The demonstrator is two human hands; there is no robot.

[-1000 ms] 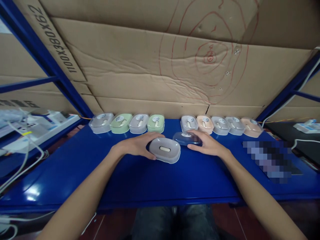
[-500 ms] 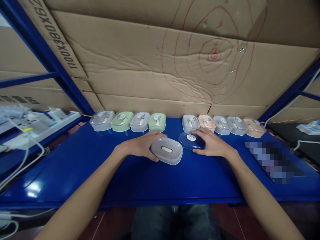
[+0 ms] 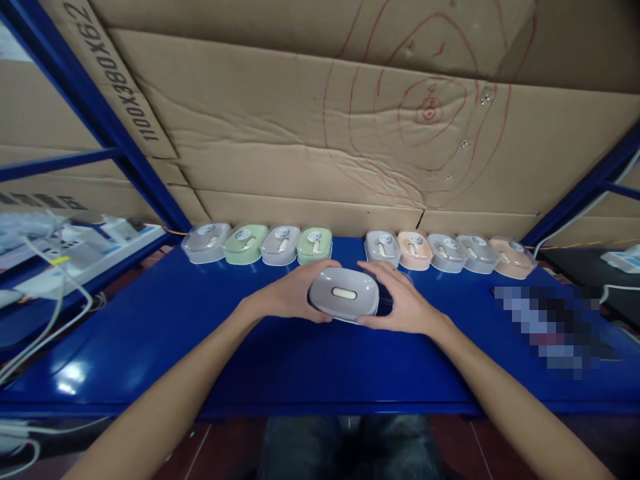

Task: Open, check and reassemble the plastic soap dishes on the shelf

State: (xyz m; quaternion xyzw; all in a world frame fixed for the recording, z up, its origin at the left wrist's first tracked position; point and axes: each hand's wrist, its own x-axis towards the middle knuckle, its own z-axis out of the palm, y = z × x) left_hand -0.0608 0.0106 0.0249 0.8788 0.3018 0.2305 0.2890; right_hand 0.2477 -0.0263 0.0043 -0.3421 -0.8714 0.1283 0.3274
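Observation:
A grey oval box [image 3: 345,303] with a pale handle on top is held over the blue table [image 3: 280,373]. My left hand [image 3: 295,293] grips its left end, thumb in front and fingers behind. On the right end, my right hand [image 3: 400,297] has its thumb and fingers around the box too. A dark blue lid [image 3: 385,300] shows only in part behind my right hand and the box; a clear edge is visible beyond the fingers.
Along the back stand several lidded boxes, among them a green one [image 3: 315,247], a grey one [image 3: 381,249] and a peach one [image 3: 415,251]. Cardboard [image 3: 280,147] rises behind them. White cables [image 3: 60,287] hang at the left; a blurred-out item [image 3: 550,327] lies right.
My right hand has let go of the dark blue lid and taken the grey box's right end. The grey box has shifted slightly right and is now between both hands.

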